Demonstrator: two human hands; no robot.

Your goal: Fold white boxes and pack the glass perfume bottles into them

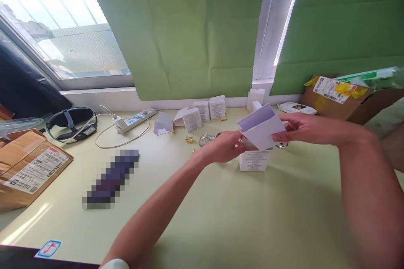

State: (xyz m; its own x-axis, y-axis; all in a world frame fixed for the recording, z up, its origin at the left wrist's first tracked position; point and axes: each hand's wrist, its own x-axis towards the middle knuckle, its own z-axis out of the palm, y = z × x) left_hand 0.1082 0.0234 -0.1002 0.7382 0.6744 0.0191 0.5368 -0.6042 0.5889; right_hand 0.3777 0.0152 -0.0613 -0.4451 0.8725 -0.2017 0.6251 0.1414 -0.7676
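An open-topped white paper box (265,131) is tilted between my two hands, its pale lilac inside facing up. My right hand (301,128) pinches its right side between thumb and fingers. At its lower left edge my left hand (227,146) has its fingers closed against it; the fingertips are partly hidden. Just beneath stands a white printed box (254,162), its top covered by the held one. Left of my left hand sits a small glass bottle (205,138). Something shiny (282,145) shows below my right hand, mostly hidden.
Several white boxes (192,119) and an opened box (163,123) line the back. Gold caps (189,139) lie near the bottle. Leftward are a power strip (135,121), a head strap (72,124), a blurred dark object (112,178) and a parcel (34,168). A carton (337,96) stands right.
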